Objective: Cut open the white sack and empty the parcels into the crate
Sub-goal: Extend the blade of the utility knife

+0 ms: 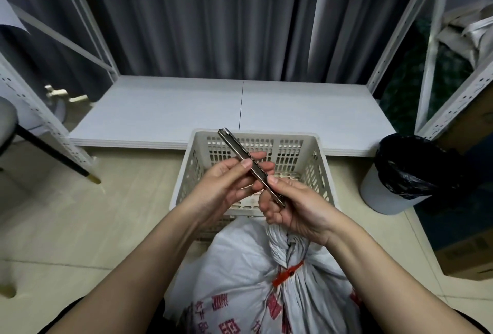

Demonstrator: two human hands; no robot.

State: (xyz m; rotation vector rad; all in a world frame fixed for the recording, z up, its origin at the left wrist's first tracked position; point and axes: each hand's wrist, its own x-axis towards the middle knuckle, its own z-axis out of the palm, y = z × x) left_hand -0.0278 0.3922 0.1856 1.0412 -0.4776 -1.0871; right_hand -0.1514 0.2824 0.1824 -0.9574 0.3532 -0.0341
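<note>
utility knife (250,167) held in both hands, above sack (256,275)

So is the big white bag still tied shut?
Yes, shut. The white sack has its neck bunched and cinched by a red tie, with no cut visible. Both hands hold the utility knife above it.

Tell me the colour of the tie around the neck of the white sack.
Red, seen in the head view: the tie cinches the sack.
</note>
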